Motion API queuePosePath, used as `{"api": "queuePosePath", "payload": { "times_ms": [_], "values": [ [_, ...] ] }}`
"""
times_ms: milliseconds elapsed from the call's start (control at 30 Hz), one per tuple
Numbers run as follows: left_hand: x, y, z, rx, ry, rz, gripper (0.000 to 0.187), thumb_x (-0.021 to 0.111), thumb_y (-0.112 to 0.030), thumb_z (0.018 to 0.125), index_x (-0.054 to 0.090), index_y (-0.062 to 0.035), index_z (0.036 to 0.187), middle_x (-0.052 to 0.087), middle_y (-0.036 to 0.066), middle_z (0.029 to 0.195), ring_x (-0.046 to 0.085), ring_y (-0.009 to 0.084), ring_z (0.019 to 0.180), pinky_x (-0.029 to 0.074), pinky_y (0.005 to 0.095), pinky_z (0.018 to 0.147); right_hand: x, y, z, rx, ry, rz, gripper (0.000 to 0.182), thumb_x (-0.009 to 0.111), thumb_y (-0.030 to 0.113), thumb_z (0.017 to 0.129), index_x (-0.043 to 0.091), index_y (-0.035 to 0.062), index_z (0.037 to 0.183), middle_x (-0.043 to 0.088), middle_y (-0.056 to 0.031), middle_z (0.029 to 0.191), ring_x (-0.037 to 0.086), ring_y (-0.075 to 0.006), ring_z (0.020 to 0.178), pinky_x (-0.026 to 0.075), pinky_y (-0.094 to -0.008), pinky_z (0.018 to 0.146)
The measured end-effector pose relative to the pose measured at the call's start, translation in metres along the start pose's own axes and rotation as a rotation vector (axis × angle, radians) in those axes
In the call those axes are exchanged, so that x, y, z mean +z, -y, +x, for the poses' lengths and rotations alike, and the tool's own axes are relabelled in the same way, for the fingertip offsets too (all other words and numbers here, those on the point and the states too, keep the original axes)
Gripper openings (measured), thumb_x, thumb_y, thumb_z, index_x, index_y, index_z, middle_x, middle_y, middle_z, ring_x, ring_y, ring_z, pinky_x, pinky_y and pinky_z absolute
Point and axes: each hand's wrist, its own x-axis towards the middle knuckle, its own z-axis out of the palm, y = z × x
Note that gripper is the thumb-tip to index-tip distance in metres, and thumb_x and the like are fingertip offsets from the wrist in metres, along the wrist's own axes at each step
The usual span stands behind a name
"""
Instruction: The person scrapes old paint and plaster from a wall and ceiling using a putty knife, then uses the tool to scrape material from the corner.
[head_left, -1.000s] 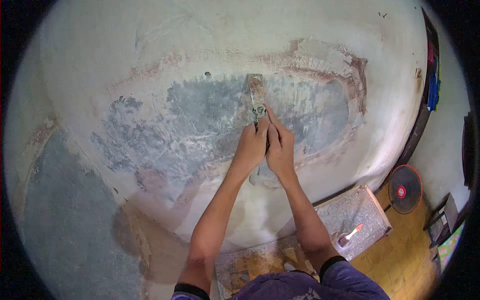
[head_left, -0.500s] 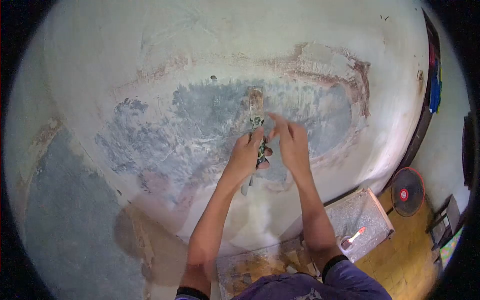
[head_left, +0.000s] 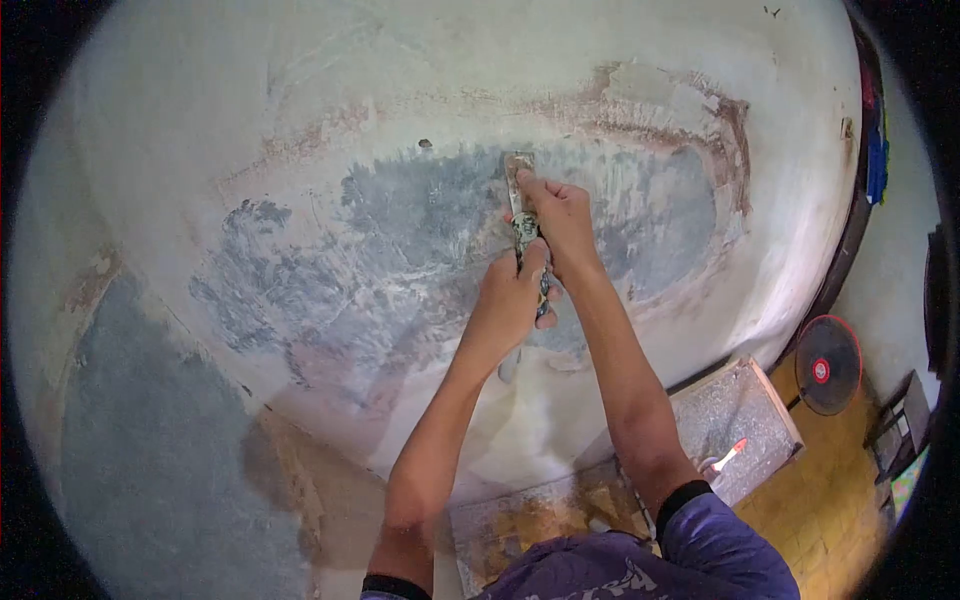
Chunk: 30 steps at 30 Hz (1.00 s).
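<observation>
A putty knife (head_left: 516, 202) with a narrow, smeared blade and a dark patterned handle points up in front of the wall. My left hand (head_left: 507, 302) is wrapped round its handle. My right hand (head_left: 564, 222) pinches the blade near its upper end, thumb on the face; the fingers behind are partly hidden. Below my left hand a grey blade-like piece (head_left: 509, 366) pokes out downward; I cannot make out whether it belongs to a second tool. Behind both hands, the wall carries a rough grey patch (head_left: 420, 205) with whitish smears.
At the lower right stands a speckled board or table top (head_left: 740, 405) bearing a brush (head_left: 731, 454) with a red-tipped handle. Beyond it is a round fan (head_left: 829, 366) on the yellowish floor (head_left: 800, 500). Another grey wall area (head_left: 160, 420) lies left of the corner.
My right hand has moved up and left from beside the putty knife and now grips its blade. My left hand, still holding the handle, has shifted slightly up and right.
</observation>
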Motion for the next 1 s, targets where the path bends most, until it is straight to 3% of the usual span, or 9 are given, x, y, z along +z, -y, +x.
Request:
{"api": "queuePosePath", "payload": {
  "times_ms": [133, 233, 733, 833, 933, 1000],
  "values": [
    [0.0, -0.01, 0.003, -0.045, 0.035, 0.107, 0.035, 0.044, -0.036, 0.104, 0.054, -0.0042, 0.095, 0.052, 0.002, 0.074, 0.047, 0.0097, 0.058, 0.033, 0.0272, 0.039, 0.002, -0.002, 0.014, -0.03, -0.039, -0.003, 0.029, 0.072, 0.028, 0.09, 0.069, 0.0002, 0.083, 0.065, -0.0058, 0.069, 0.06, -0.0113, 0.053, 0.043, -0.0263, 0.045],
    [0.001, -0.008, 0.004, -0.009, 0.052, 0.022, 0.037, 0.044, -0.032, 0.103, 0.052, 0.0001, 0.088, 0.054, 0.005, 0.079, 0.051, 0.0115, 0.057, 0.036, 0.0288, 0.039, 0.0, -0.004, 0.012, -0.057, -0.086, -0.023, 0.03, 0.073, 0.029, 0.089, 0.069, 0.0004, 0.08, 0.064, -0.006, 0.067, 0.059, -0.0114, 0.051, 0.043, -0.0266, 0.044],
    [-0.009, -0.011, 0.013, -0.043, 0.013, 0.103, 0.038, 0.047, -0.035, 0.102, 0.052, 0.0003, 0.088, 0.047, 0.002, 0.069, 0.05, 0.0109, 0.054, 0.043, 0.0296, 0.041, 0.008, -0.008, 0.019, -0.164, -0.238, -0.116, 0.038, 0.073, 0.033, 0.088, 0.068, -0.0003, 0.07, 0.061, -0.0035, 0.06, 0.056, -0.0105, 0.05, 0.042, -0.0269, 0.047],
    [-0.012, -0.006, 0.011, -0.05, -0.004, 0.135, 0.031, 0.048, -0.036, 0.1, 0.055, -0.0071, 0.094, 0.05, -0.001, 0.078, 0.048, 0.0079, 0.061, 0.035, 0.0244, 0.043, 0.003, -0.023, 0.025, -0.203, -0.273, -0.159, 0.039, 0.072, 0.033, 0.088, 0.068, -0.0004, 0.068, 0.06, -0.003, 0.059, 0.054, -0.0102, 0.049, 0.041, -0.027, 0.046],
    [-0.01, 0.0, 0.008, -0.026, -0.017, 0.112, 0.04, 0.049, -0.036, 0.101, 0.052, 0.0014, 0.088, 0.05, 0.003, 0.074, 0.051, 0.0112, 0.055, 0.043, 0.0293, 0.042, 0.004, -0.022, 0.025, -0.227, -0.269, -0.153, 0.039, 0.072, 0.033, 0.088, 0.068, -0.0003, 0.068, 0.059, -0.0029, 0.058, 0.053, -0.0099, 0.048, 0.041, -0.0275, 0.045],
    [-0.009, -0.01, 0.009, -0.042, -0.014, 0.144, 0.041, 0.049, -0.037, 0.1, 0.052, 0.0012, 0.088, 0.05, 0.003, 0.074, 0.051, 0.0112, 0.056, 0.043, 0.0295, 0.042, 0.006, -0.019, 0.027, -0.238, -0.266, -0.157, 0.039, 0.072, 0.033, 0.088, 0.068, -0.0001, 0.068, 0.059, -0.0029, 0.058, 0.053, -0.0098, 0.048, 0.04, -0.0278, 0.045]
  ]
}}
